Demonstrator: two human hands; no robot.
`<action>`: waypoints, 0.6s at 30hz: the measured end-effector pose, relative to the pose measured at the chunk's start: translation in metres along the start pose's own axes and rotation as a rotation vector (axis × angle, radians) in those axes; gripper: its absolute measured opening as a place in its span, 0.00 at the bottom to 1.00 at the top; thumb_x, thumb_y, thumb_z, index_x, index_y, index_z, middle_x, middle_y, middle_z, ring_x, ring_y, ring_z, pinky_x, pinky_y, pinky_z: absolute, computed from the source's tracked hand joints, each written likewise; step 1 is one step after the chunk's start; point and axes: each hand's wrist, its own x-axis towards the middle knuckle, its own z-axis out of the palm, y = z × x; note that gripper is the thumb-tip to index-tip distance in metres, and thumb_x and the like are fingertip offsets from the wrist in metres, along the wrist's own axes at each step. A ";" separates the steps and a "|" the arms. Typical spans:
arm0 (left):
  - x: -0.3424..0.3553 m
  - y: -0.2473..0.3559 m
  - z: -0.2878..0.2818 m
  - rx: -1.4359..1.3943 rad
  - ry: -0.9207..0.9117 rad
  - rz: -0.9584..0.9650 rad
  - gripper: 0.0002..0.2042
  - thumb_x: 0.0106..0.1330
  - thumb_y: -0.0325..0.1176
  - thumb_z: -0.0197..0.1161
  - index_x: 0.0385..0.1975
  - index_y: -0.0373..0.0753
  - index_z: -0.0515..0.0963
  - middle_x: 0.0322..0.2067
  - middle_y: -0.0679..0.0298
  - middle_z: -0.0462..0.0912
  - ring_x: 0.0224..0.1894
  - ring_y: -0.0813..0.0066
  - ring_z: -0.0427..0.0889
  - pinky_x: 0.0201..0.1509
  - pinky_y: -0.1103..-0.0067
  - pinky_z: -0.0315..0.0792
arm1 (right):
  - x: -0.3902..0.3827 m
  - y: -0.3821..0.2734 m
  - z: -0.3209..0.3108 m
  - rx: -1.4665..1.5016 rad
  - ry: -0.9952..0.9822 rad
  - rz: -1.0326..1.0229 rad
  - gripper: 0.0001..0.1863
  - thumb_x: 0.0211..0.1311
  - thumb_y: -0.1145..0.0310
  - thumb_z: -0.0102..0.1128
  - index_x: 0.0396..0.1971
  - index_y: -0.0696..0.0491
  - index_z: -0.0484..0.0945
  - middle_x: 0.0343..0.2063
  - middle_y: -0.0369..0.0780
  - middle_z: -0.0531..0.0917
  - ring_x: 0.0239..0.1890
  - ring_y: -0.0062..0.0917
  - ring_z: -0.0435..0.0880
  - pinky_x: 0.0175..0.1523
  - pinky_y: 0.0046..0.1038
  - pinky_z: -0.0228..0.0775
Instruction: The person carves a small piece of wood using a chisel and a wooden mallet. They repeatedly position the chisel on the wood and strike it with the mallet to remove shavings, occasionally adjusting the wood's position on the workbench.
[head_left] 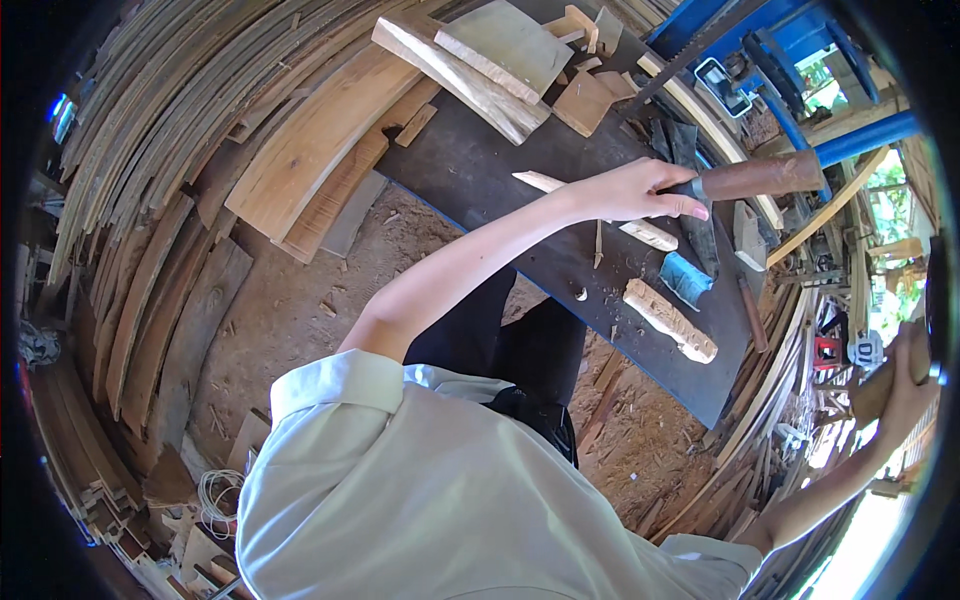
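Note:
My left hand [650,190] stretches over the dark workbench [450,165]. Its fingers close round the metal end of a tool with a thick brown wooden handle [760,176]; the tool's working end is hidden. My right hand [908,365] is raised at the far right rim, its fingers curled round a brown wooden piece [874,392] whose full shape cannot be made out. Below my left hand lie a roughly carved wooden block [670,320], a crumpled blue piece [686,280] and a pale wooden strip [648,235]. A dark grey strip [702,240] lies beside them.
Thick boards [480,75] and a wooden block [585,103] rest on the bench's far side. Stacked planks [180,110] fill the left. A blue metal frame [790,80] stands at far right, near a phone-like device [722,86]. Wood shavings cover the dirt floor [290,310].

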 end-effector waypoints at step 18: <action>0.000 0.005 0.002 0.012 0.012 0.001 0.17 0.66 0.43 0.59 0.47 0.36 0.75 0.24 0.74 0.70 0.27 0.88 0.62 0.30 0.85 0.59 | -0.048 -0.025 0.049 -0.001 -0.257 -0.233 0.35 0.46 0.67 0.69 0.56 0.61 0.66 0.37 0.41 0.79 0.38 0.22 0.77 0.44 0.24 0.69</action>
